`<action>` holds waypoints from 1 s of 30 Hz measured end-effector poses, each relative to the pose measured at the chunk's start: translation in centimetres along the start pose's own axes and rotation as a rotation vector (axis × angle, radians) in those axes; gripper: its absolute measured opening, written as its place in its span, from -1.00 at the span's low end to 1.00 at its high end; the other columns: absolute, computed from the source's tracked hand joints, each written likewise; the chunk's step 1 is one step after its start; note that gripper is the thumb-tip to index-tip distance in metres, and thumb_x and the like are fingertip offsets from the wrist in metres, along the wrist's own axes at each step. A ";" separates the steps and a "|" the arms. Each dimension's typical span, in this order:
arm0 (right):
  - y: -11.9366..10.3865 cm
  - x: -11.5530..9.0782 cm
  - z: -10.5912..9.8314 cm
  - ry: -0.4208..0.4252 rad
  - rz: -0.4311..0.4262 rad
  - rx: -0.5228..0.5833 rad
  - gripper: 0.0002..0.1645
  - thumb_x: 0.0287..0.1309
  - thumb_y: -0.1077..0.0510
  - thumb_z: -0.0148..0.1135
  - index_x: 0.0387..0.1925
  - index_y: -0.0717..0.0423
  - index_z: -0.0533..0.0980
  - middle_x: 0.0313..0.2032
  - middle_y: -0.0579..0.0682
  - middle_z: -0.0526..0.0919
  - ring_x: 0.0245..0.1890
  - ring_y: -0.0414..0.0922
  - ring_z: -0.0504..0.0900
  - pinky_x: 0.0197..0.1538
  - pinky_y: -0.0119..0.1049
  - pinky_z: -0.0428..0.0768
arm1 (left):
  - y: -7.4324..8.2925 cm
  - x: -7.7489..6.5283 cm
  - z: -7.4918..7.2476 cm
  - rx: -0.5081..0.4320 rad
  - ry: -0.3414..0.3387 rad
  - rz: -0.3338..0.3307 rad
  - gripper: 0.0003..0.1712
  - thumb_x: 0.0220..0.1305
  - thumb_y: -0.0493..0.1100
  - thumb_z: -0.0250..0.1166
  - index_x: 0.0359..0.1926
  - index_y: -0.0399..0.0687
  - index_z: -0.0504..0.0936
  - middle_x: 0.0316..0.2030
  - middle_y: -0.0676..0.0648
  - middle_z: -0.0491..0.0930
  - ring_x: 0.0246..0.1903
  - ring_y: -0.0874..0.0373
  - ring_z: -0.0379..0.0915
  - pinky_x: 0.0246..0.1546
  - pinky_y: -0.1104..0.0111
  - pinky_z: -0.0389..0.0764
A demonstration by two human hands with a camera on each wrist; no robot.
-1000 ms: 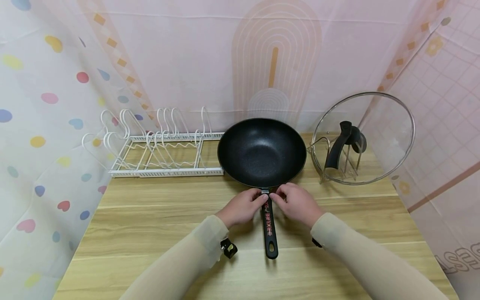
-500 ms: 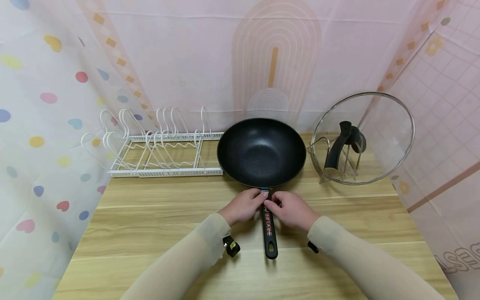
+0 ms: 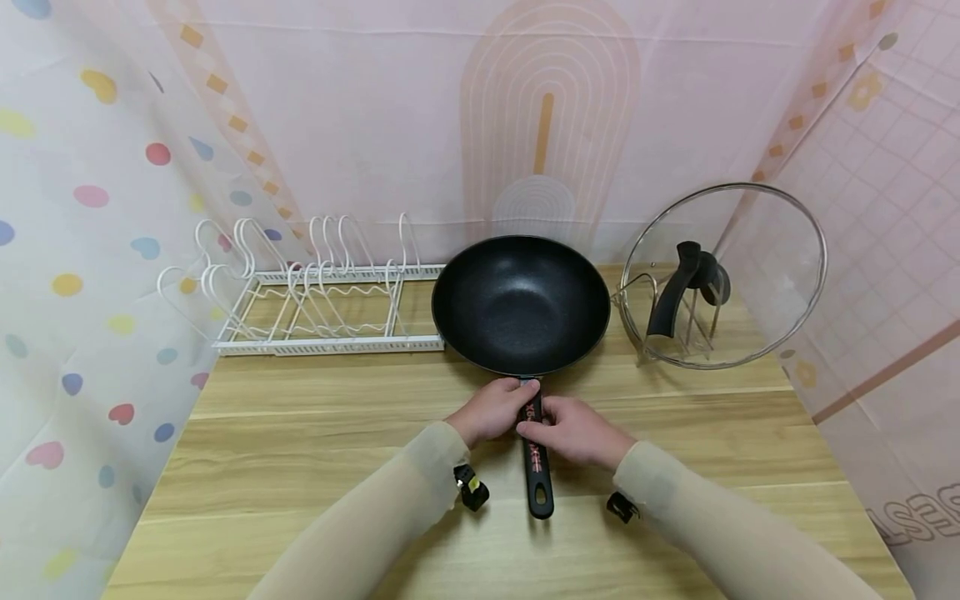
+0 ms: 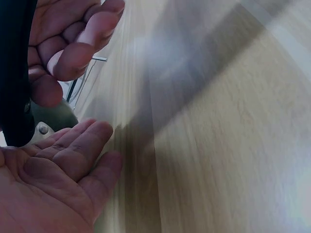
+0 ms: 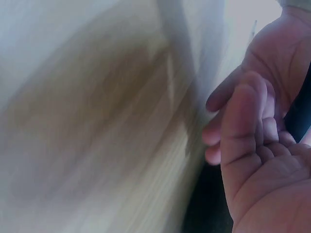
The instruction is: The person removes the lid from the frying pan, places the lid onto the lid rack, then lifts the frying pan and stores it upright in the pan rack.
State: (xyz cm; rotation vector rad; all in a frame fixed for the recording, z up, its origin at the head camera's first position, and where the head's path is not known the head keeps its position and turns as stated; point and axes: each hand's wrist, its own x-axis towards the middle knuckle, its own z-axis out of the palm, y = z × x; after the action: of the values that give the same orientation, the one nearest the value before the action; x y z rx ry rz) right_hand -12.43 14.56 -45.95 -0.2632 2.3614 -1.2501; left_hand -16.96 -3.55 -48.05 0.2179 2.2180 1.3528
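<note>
A black wok [image 3: 522, 304] stands at the back middle of the table, its long handle [image 3: 537, 479] pointing toward me. My left hand [image 3: 495, 408] holds the handle close to the wok's body, thumb on top. Lower down, my right hand [image 3: 577, 432] grips it from the other side with the thumb laid across the red lettering. In the left wrist view, the left hand's fingers [image 4: 73, 155] reach below the dark handle [image 4: 14, 73]. The right wrist view has the right hand's fingers [image 5: 243, 121] curved under it, partly hiding the left hand [image 5: 277, 58].
Left of the wok is a white wire dish rack [image 3: 330, 346] with upright loops. At right, a glass lid [image 3: 795, 325] with a black handle leans upright in a metal wire stand [image 3: 686, 337]. A patterned curtain [image 3: 360, 108] hangs behind the wooden table [image 3: 322, 467].
My right hand has slid along the handle toward me, and its thumb now crosses the top. The left hand stays near the wok's body, its thumb slightly farther over. The wok has not visibly moved.
</note>
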 end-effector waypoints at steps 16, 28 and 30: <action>-0.3 -0.4 1.6 -0.238 0.030 0.595 -0.60 0.25 0.35 0.16 0.06 0.46 0.32 -0.42 0.01 0.69 -0.42 -0.17 0.75 -0.22 -0.35 0.71 | -0.3 1.3 1.1 -0.342 -0.057 -0.075 -0.39 0.62 0.18 0.05 0.16 -0.24 0.71 0.14 -0.14 0.74 0.17 0.06 0.61 0.41 0.14 0.45; -1.2 -1.2 3.2 -0.147 0.158 0.806 -0.77 0.51 0.21 0.04 0.07 0.22 0.32 -0.50 -0.09 0.58 -0.52 -0.23 0.61 -0.29 -0.39 0.64 | -0.2 1.5 1.6 -0.663 -0.205 -0.051 -0.43 0.71 -0.05 -0.10 0.36 -0.48 0.40 0.23 -0.36 0.65 0.21 -0.06 0.68 0.37 0.12 0.56; -1.3 -1.4 3.6 -0.132 0.197 0.862 -0.73 0.56 0.16 0.02 0.14 0.19 0.28 -0.51 -0.12 0.58 -0.52 -0.25 0.59 -0.29 -0.40 0.62 | -0.1 1.5 1.5 -0.709 -0.218 -0.058 -0.44 0.71 -0.06 -0.11 0.37 -0.50 0.36 0.23 -0.38 0.63 0.14 -0.02 0.71 0.34 0.11 0.59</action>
State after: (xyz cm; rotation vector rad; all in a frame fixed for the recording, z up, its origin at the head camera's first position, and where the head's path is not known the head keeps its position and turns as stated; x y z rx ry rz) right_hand -9.59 11.72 -46.20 0.1581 1.5037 -1.9198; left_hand -17.40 -1.85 -49.24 0.0349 1.4466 1.8787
